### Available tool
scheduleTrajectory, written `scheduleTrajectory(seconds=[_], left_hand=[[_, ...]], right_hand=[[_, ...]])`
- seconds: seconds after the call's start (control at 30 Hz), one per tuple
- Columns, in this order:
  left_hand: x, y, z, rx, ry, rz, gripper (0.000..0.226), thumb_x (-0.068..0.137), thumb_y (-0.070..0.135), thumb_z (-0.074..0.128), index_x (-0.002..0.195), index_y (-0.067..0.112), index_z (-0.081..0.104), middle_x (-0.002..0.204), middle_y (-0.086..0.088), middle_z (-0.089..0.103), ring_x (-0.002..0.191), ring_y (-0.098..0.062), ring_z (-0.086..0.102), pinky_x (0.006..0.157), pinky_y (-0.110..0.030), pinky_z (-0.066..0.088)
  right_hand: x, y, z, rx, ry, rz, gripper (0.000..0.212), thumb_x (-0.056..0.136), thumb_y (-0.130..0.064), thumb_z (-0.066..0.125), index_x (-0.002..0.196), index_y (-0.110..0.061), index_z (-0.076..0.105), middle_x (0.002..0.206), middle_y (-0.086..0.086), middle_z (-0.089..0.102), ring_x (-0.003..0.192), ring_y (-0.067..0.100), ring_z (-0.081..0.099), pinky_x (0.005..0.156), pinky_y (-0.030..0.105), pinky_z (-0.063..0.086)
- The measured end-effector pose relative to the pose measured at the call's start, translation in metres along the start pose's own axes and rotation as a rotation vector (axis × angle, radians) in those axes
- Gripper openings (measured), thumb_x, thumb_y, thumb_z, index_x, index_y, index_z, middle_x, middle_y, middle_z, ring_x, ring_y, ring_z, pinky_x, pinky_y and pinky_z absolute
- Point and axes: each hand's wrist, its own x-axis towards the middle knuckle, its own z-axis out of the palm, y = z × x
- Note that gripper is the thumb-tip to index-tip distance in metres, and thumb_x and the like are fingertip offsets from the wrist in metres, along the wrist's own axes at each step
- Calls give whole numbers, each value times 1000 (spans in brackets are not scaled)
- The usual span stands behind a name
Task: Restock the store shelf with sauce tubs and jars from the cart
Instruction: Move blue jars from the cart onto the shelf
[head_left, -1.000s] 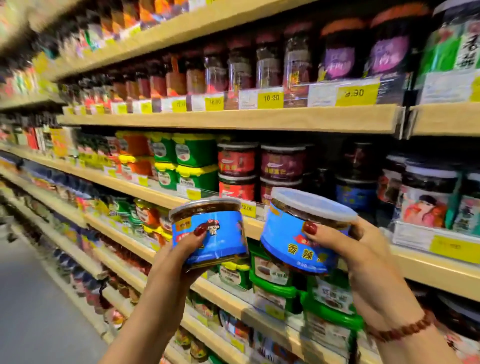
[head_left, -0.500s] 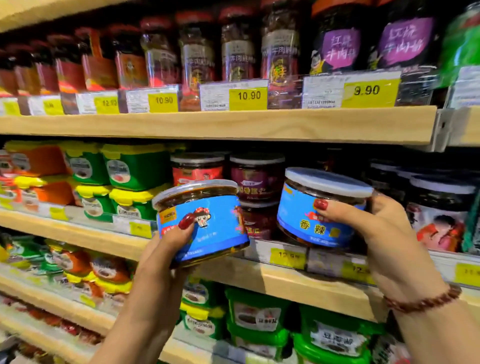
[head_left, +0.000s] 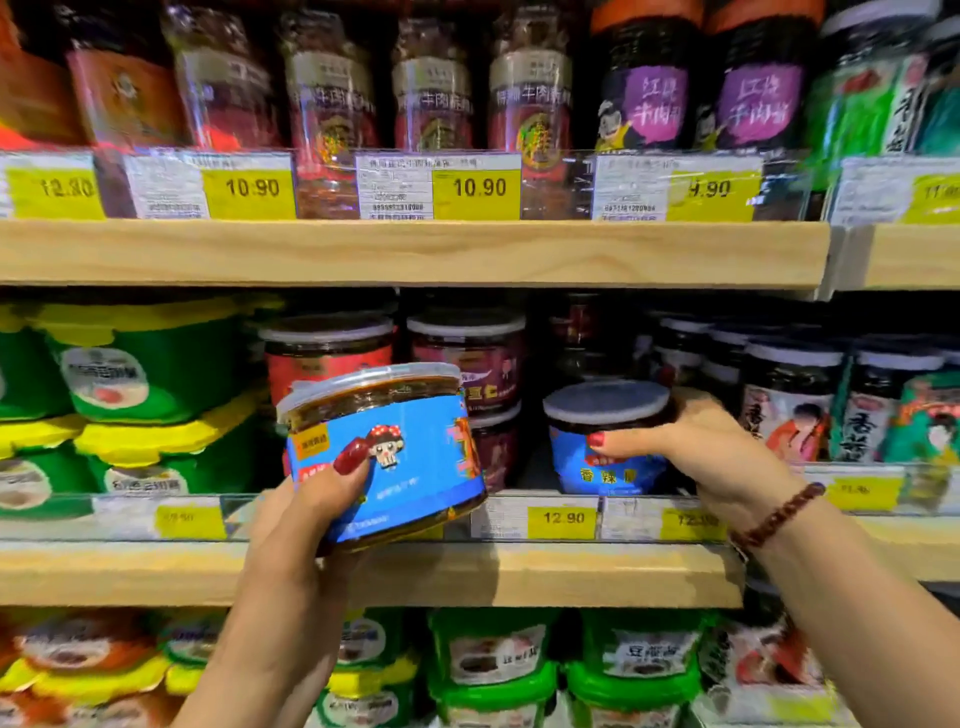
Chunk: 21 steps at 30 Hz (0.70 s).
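Note:
Two blue-labelled sauce tubs with clear lids are in my hands. My left hand (head_left: 311, 512) grips one tub (head_left: 400, 457) from below and the side, tilted, in front of the middle wooden shelf (head_left: 571, 574). My right hand (head_left: 696, 447) holds the second blue tub (head_left: 602, 441) by its side, inside the shelf gap, low over the shelf board behind the price-tag rail. Whether this tub touches the board I cannot tell. The cart is out of view.
Red and purple tubs (head_left: 467, 358) stand stacked just left of the gap; dark jars (head_left: 789, 395) stand to its right. Green and yellow tubs (head_left: 150, 364) fill the left. The upper shelf (head_left: 415, 252) carries tall jars with price tags. More green tubs (head_left: 493, 654) sit below.
My right hand has carried its blue tub forward and down into the shelf gap. My left hand's tub stayed in front of the shelf edge. The view has come closer to the shelf.

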Motion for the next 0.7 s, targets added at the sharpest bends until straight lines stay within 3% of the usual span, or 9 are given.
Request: scheduleTrajectory(seconds=[0.07,0.13,0.23,0.33,0.43,0.5,0.57,0.67,0.7], left_hand=[[-1,-4,-2,-44,-33,29,66,26,40,92,82,8,76,88,-11,74,81,-16,72,51,-20,54],[3,-2,-2,5,-39,55,61,17,45,88,69,15,76,78,-2,75,68,-9,71,49,-18,53],[1,-6,1,68,-71,2,62,22,53,80,68,14,68,58,10,70,50,2,65,43,-7,46],[2,-6,4,14,-81,10,62,34,36,87,89,12,73,80,0,75,67,-7,71,50,-15,53],[11,-12,4,-86,1,-58,41,85,3,59,124,-9,53,39,21,56,46,15,56,48,1,39],[8,-20,-2,2,-63,-45,40,87,0,55,126,-10,49,37,11,57,45,14,56,47,1,39],[8,-17,5,215,-75,35,51,64,20,73,109,0,60,60,-2,71,55,1,66,47,-8,47],[7,-20,22,422,-21,100,81,52,83,50,65,3,49,29,-3,51,41,11,56,39,-3,39],[13,-18,31,437,-46,157,82,57,83,49,67,1,52,30,-5,53,43,10,58,39,-4,39]], right_hand=[[-2,-1,-2,-39,-40,13,38,58,-1,84,92,-9,72,88,6,76,78,12,73,62,19,55],[-3,0,-6,-50,-66,36,33,62,1,82,93,-9,73,89,6,76,79,13,73,62,19,54],[-3,-2,-11,-126,-120,94,38,65,-2,82,101,-7,72,96,5,76,91,16,72,70,20,55],[-1,-3,-16,-200,-158,137,42,67,-3,83,107,-7,70,102,4,75,96,15,70,79,21,56],[-1,-5,-19,-290,-134,157,58,62,-14,88,114,-6,64,106,3,73,100,17,68,90,32,53],[-3,-10,-21,-408,-105,172,67,63,-23,88,119,-8,54,112,2,66,102,17,63,88,32,52],[-10,-18,-21,-524,-98,145,70,67,-28,86,123,-11,48,118,3,61,103,17,61,88,31,52],[-27,-34,-17,-653,3,-30,82,75,-34,79,143,-14,39,141,-1,48,128,15,47,98,24,39],[-36,-40,-15,-598,36,-102,82,74,-37,78,144,-18,39,143,-7,45,132,10,42,100,21,35]])
